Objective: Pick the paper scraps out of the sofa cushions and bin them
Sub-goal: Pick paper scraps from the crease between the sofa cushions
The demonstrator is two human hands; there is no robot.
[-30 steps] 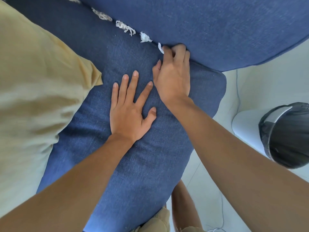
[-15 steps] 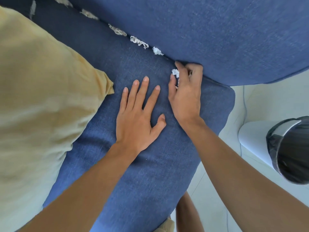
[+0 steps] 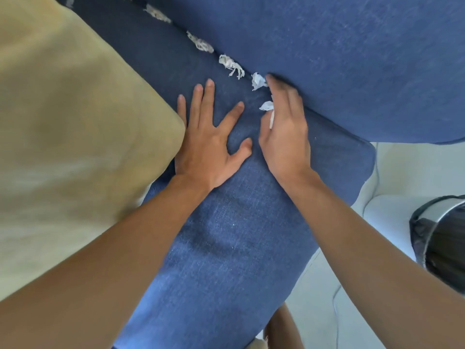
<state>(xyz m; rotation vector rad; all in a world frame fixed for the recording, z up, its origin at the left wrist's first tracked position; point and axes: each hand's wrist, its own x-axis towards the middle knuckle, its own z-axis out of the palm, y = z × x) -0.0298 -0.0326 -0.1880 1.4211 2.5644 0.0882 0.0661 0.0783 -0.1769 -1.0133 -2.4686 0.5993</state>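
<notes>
Head view, the only one. Step in hand, by my reading: pulling scraps out of the crease between the seat cushion point(image 3: 226, 248) and the back cushion point(image 3: 339, 59), working from the near end.

Left hand point(image 3: 208, 147) lies flat on the seat cushion, fingers spread wide and straight, holding nothing; its outer edge is against the yellow pillow point(image 3: 75, 134).

Right hand point(image 3: 284, 132) is at the crease, motion-blurred, fingers stretched forward. White paper shows at its thumb side: one small scrap point(image 3: 266, 106) touching the hand, with a thin white strip running down along the palm edge. Whether the thumb pinches it or it only lies under the hand, I cannot tell.

Other scraps along the crease, going away from the right hand: a crumpled white piece point(image 3: 258, 81) just beside the fingertips, a stringy piece point(image 3: 231, 65) near, then two more point(image 3: 201, 44) point(image 3: 157, 13) well apart.

Bin point(image 3: 440, 238), dark liner, stands on the floor at far right, well apart from the hand.

Next move, as judged: secure a sure pinch on the nearest scrap, perhaps gather the crumpled one too, then carry across to the bin. Thin paper may tear or slip.
</notes>
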